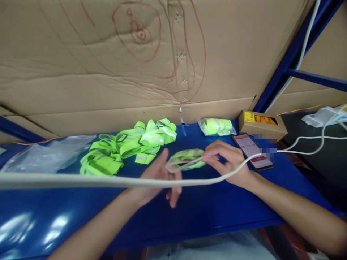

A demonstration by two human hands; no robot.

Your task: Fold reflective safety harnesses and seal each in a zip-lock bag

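In the head view, a clear plastic bag [187,159] with a folded neon-yellow reflective strap inside is above the blue table. My right hand [230,160] pinches the bag's right edge between thumb and fingers. At the bag's left end, my left hand [155,180] has its fingers apart, with the thumb up; whether it touches the plastic I cannot tell. A white cable [200,182] crosses in front of both hands and hides part of the left one. Behind the left hand lies a heap of loose neon-yellow straps [130,142] with silver bands.
A filled bag of neon strap [217,127] lies against the cardboard wall [89,90]. Flat clear bags [51,153] are at the left. On the right are a phone [253,151], a small cardboard box [260,126] and a white power strip [322,116]. The blue table [200,209] ends in front.
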